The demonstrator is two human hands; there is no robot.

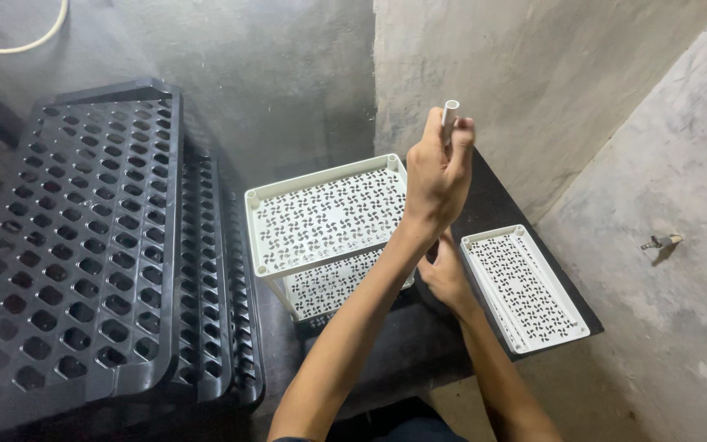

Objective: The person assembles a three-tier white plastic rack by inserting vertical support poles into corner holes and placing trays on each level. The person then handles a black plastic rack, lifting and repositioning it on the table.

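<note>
Rough grey concrete walls [550, 74] closed in the corner. At left stood a large black perforated rack [83, 245]. Right of it, a white two-tier shelf unit [325, 217] with pinwheel cut-outs stood beside a dark bench [493, 205], on which a loose white shelf tray [525, 286] lay at the right. The left hand [437, 172] was raised above the unit, clenched around a short white tube [449, 115]. The right hand [448, 274] rested low by the unit's near right corner; whether it gripped anything could not be told.
</note>
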